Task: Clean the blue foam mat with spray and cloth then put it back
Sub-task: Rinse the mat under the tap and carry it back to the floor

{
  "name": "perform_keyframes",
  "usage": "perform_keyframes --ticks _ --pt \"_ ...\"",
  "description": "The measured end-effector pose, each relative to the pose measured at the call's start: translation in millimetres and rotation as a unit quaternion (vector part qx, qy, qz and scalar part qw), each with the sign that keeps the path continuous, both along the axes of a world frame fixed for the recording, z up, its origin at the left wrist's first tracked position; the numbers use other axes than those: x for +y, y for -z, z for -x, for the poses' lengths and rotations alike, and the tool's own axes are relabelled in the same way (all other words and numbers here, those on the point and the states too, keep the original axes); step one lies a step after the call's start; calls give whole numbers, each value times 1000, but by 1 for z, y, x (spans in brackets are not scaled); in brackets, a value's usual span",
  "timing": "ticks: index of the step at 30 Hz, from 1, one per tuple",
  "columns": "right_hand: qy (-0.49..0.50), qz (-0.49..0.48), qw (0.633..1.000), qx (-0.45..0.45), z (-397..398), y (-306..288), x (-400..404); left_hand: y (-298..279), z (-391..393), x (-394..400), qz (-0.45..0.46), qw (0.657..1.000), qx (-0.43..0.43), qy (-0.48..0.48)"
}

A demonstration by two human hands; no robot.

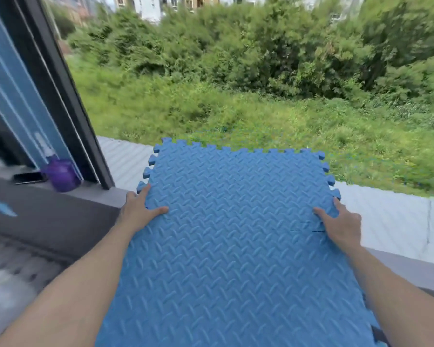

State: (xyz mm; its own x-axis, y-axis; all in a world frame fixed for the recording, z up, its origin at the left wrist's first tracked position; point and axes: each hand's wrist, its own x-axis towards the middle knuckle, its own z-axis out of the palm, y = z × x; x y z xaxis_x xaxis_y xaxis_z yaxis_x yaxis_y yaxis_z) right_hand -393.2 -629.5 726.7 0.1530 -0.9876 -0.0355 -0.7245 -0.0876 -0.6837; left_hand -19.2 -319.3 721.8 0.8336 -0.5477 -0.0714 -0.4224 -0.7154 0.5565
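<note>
Blue foam mat (236, 234), tread-patterned with jigsaw edges, is held out flat through an open window, its far edge at 12 o'clock over the grey ledge (391, 219) and grass beyond. The left hand (138, 214) at 9 o'clock and the right hand (341, 224) at 3 o'clock each grip a side edge, thumbs on top, fingers curled beneath. A purple spray bottle (60, 175) stands on the sill at 10 o'clock beside a phone (28, 177); no cloth is visible, so the step appears to be airing or positioning, and spraying next would require freeing one hand.
</note>
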Motion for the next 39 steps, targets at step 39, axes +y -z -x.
perform_keyframes --ticks 39 --pt "-671 117 675 284 -481 532 293 519 23 429 -75 792 198 -573"
